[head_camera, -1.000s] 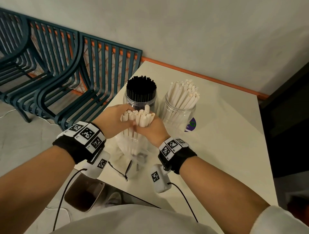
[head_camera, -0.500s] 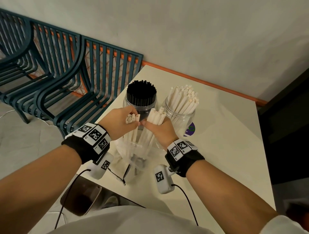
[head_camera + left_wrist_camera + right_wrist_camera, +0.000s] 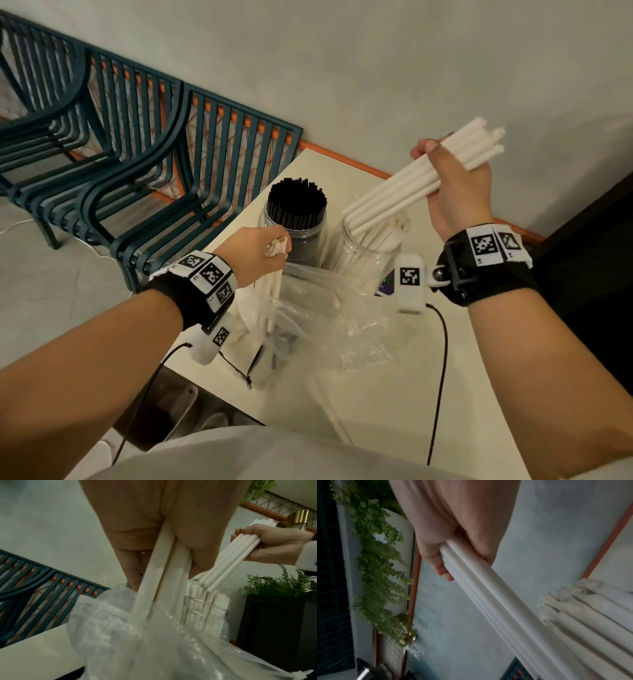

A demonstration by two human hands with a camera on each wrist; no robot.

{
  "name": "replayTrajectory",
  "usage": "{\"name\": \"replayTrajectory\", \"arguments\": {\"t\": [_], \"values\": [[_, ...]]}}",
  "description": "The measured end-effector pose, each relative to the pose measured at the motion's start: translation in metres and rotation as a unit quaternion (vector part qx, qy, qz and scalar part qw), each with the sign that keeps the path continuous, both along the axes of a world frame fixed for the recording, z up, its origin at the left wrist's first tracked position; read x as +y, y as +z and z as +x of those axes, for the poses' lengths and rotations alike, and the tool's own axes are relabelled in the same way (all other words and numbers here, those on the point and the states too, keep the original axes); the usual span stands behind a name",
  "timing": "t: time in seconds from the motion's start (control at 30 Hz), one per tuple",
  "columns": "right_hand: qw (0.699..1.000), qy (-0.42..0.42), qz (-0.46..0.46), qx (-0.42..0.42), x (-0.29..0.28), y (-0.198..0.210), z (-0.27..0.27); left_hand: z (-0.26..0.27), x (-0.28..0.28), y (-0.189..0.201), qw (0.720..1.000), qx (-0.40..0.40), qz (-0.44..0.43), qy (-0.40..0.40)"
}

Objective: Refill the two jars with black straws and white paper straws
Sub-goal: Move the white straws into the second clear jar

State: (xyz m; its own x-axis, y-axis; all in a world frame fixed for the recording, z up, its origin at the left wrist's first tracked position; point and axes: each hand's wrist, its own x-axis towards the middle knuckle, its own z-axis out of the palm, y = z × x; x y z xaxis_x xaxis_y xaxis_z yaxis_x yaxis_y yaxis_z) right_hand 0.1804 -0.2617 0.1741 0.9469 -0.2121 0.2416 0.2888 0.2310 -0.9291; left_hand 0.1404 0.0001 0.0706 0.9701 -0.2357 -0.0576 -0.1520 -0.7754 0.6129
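At the far left, dark blue metal chairs [image 3: 113, 164] are lined up along the grey wall. The cream bench [image 3: 383, 394] with an orange edge is set next to them.

A small bunch of white paper straws [image 3: 275, 274] is gripped by the left hand [image 3: 260, 253], with the fingers curled round the top ends. The lower ends of these straws are still down inside a clear plastic bag [image 3: 329, 325], which is crumpled on the bench in front of the jars.

Just behind the left hand, the left jar [image 3: 294, 236] is packed full of black straws [image 3: 296, 202], all standing upright.

Right beside it, the right jar [image 3: 368, 253] is seen, made of clear glass, with white paper straws standing inside it.

A bigger bunch of white straws [image 3: 411, 181] is gripped by the right hand [image 3: 455, 185], fingers wrapped tight round it. This bunch is held up in the air and tilted, with its lower ends pointed down at the mouth of the right jar. It cannot be told if those ends are touching the straws in the jar.

In the wrist views, green plants [image 3: 281, 586] are seen by a dark box.
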Motion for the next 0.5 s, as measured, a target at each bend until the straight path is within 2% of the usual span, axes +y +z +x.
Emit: {"name": "replayTrajectory", "arguments": {"t": [0.2,0.33,0.4,0.5], "values": [[0.99,-0.022,-0.136,0.031,-0.007,-0.022,0.028,0.0,-0.002,-0.001,1.0,0.006,0.011,-0.003],[0.983,-0.021,-0.167,0.076,0.003,-0.053,0.038,-0.001,-0.003,0.0,1.0,0.006,0.008,0.001],[0.981,-0.041,-0.178,0.063,0.007,-0.064,0.042,0.0,-0.004,0.0,1.0,0.005,0.007,0.003],[0.951,-0.089,-0.296,-0.016,0.01,-0.072,0.043,0.0,-0.004,-0.001,1.0,0.005,-0.008,0.003]]}}
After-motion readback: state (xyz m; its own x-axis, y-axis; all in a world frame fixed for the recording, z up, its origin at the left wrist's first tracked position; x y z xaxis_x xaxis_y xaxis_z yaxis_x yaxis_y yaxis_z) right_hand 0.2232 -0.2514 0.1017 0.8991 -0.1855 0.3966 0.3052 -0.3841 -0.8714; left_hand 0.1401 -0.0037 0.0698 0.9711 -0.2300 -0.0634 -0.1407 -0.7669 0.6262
